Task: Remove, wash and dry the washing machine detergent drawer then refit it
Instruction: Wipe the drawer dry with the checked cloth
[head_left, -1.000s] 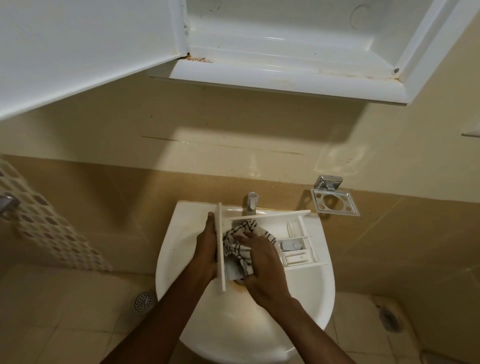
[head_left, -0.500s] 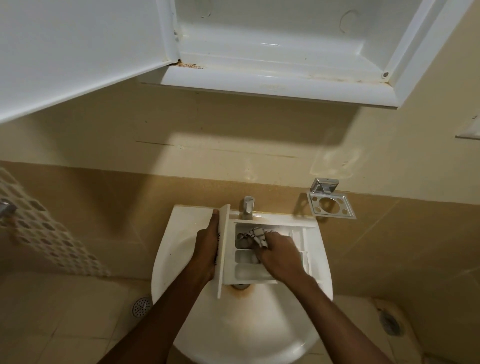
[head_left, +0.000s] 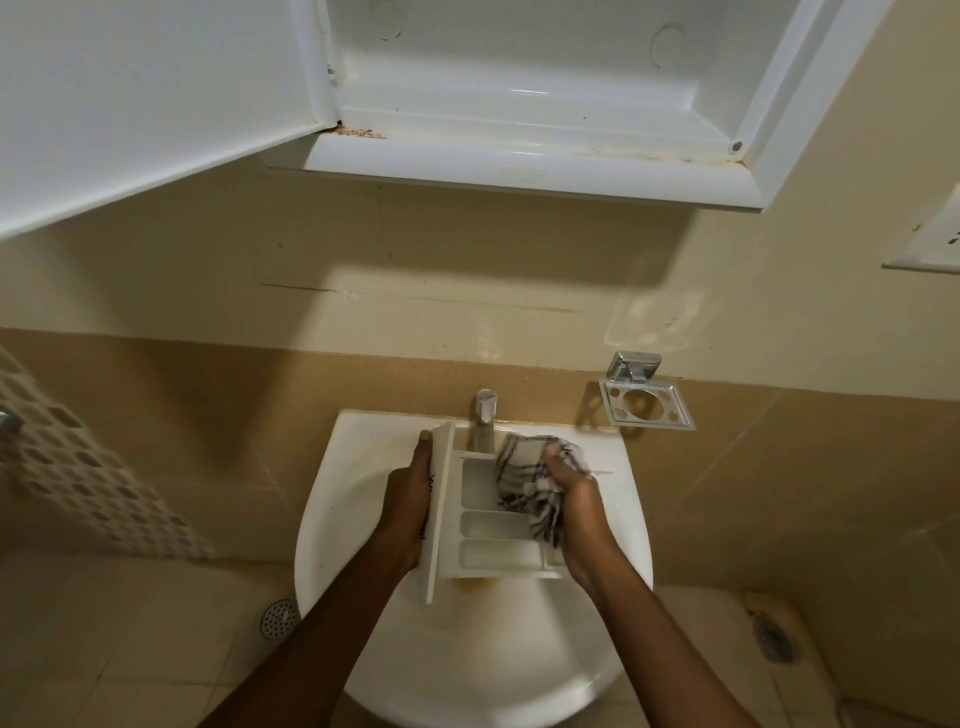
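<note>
Dark marks on drawer front panel (head_left: 439, 499); unreadable, hand-covered.

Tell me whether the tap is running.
Off, as far as shows: no stream falls from the tap into the sink behind the drawer.

Both bare forearms reach forward and converge — the left from lower left, the right from lower right. The left hand (head_left: 410, 506) stands edge-on, palm turned inward, thumb stretched up along the front panel it grips. The right hand (head_left: 574, 493) is curled shut — fingers (head_left: 558, 464) bunched around checked cloth, knuckles up, wrist slightly bent.
</note>
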